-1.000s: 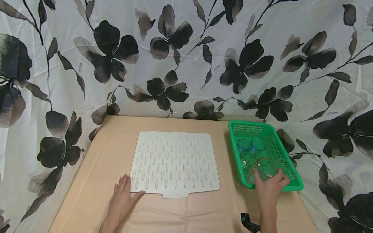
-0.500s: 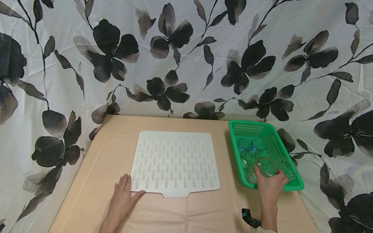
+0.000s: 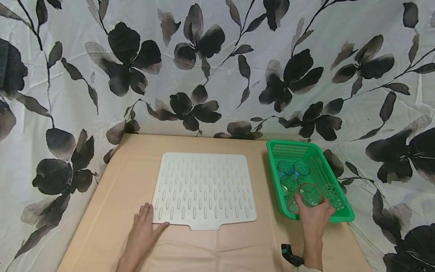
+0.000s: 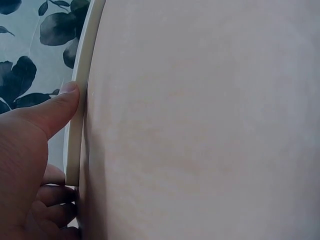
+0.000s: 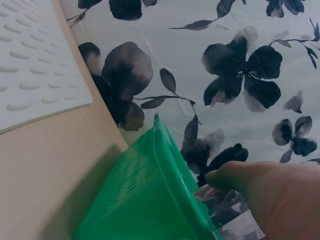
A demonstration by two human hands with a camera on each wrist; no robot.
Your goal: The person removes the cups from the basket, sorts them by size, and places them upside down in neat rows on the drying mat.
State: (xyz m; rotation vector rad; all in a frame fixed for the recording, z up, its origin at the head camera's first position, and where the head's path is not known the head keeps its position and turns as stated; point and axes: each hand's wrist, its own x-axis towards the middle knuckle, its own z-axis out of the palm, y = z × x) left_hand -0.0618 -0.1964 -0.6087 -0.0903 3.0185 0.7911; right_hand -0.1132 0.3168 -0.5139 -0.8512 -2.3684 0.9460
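Note:
My left hand lies at the near left corner of a white ridged draining board, fingers along its left edge and thumb along the front edge. In the left wrist view, the thumb rests against the board's rim. At the right, my right hand reaches over the near end of a green plastic basket and grips a clear drinking glass with a red rim between thumb and fingers. The glass's lower part is hidden. In the right wrist view the thumb shows beside the glass.
More glasses stand in the basket, among them blue-tinted glasses at the far end. A black wrist-worn device sits by my right forearm. Beige cloth covers the table, and a floral curtain hangs behind it.
Both hands, the board and the basket stay essentially in place. The head view has shifted very slightly.

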